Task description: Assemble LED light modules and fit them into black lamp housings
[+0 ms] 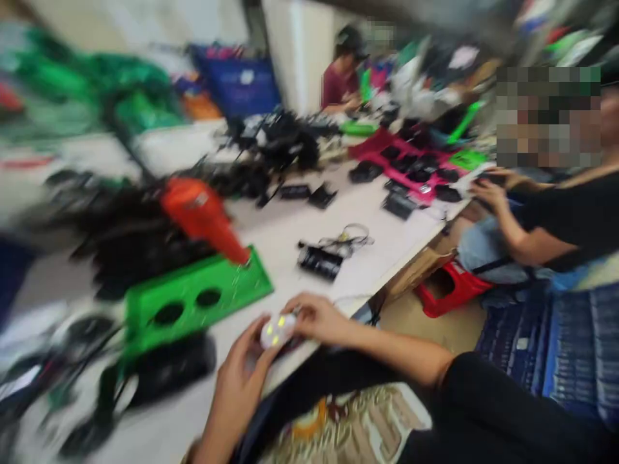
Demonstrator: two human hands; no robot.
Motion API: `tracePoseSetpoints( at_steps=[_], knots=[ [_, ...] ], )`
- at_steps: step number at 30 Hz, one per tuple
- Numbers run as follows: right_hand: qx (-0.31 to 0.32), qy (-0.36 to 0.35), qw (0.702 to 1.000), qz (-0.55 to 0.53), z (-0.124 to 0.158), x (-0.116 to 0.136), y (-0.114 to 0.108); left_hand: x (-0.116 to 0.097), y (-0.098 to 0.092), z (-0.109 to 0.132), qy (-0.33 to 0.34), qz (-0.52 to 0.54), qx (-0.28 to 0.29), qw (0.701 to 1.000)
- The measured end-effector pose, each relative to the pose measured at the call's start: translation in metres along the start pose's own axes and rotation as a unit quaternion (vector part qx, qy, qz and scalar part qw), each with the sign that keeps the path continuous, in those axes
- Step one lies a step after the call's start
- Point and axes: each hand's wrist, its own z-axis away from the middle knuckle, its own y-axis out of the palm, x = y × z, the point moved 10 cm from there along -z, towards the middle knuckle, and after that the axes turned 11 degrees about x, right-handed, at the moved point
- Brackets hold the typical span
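Between my two hands is a small round white disc with several yellow squares on its face, perhaps an LED board. My left hand grips its left edge between thumb and fingers. On its right edge, the fingers of my right hand pinch close together. Just beyond lies a green tray with round dark holes, and an orange hanging tool points down at its far corner. A black cylindrical device with a thin cable rests on the table past my right hand. Motion blur softens fine detail.
A black cylinder lies at the near left. Dark parts are heaped across the table. Farther off, a pink tray holds black pieces. One co-worker sits at the right, another at the back. Blue crates and a red stool stand right.
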Motion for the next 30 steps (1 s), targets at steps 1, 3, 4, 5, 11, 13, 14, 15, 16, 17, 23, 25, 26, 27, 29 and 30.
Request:
tracePoseSetpoints(
  at_steps=[1, 3, 4, 5, 11, 13, 14, 15, 16, 17, 23, 25, 26, 27, 29, 30],
  knots=[
    [0.004, 0.021, 1.0, -0.021, 0.004, -0.005, -0.001, 0.003, 0.002, 0.004, -0.027, 0.008, -0.012, 1.0],
    [0.025, 0.055, 0.997, -0.053, 0.005, -0.015, 0.0, 0.006, 0.01, 0.003, -0.031, 0.035, -0.017, 0.999],
    [0.03, 0.064, 0.996, -0.057, 0.004, -0.018, 0.0, 0.008, 0.009, 0.001, -0.022, 0.048, -0.032, 0.998],
    [0.024, 0.057, 0.997, -0.041, 0.004, -0.016, -0.002, 0.009, 0.008, 0.001, -0.013, 0.06, -0.051, 0.997],
    [0.03, 0.04, 0.998, -0.032, 0.008, -0.004, 0.0, -0.005, 0.01, 0.009, 0.038, 0.02, -0.09, 0.995],
    [0.034, 0.042, 0.998, -0.033, 0.008, -0.003, 0.002, -0.009, 0.009, 0.011, 0.047, 0.006, -0.097, 0.994],
    [0.036, 0.043, 0.998, -0.035, 0.007, -0.003, 0.003, -0.009, 0.009, 0.012, 0.048, 0.005, -0.103, 0.994],
    [0.037, 0.044, 0.998, -0.039, 0.007, -0.003, 0.003, -0.008, 0.008, 0.012, 0.048, 0.008, -0.109, 0.993],
    [0.038, 0.046, 0.997, -0.046, 0.007, -0.003, 0.004, -0.008, 0.007, 0.012, 0.048, 0.015, -0.115, 0.992],
    [0.038, 0.048, 0.997, -0.054, 0.007, -0.003, 0.004, -0.007, 0.006, 0.012, 0.049, 0.023, -0.118, 0.991],
    [0.042, 0.066, 0.992, -0.097, 0.011, -0.002, 0.007, -0.01, 0.004, 0.012, 0.048, 0.048, -0.121, 0.99],
    [0.045, 0.073, 0.99, -0.114, 0.012, -0.003, 0.009, -0.011, 0.004, 0.013, 0.046, 0.058, -0.119, 0.99],
    [0.048, 0.076, 0.989, -0.122, 0.013, -0.003, 0.009, -0.011, 0.004, 0.013, 0.045, 0.064, -0.119, 0.99],
    [0.048, 0.077, 0.988, -0.128, 0.014, -0.002, 0.01, -0.011, 0.004, 0.013, 0.043, 0.07, -0.118, 0.99],
    [0.046, 0.074, 0.987, -0.135, 0.014, 0.001, 0.01, -0.012, 0.003, 0.014, 0.041, 0.081, -0.116, 0.989],
    [0.045, 0.072, 0.987, -0.137, 0.015, 0.002, 0.011, -0.012, 0.003, 0.015, 0.039, 0.087, -0.116, 0.989]
  ],
)
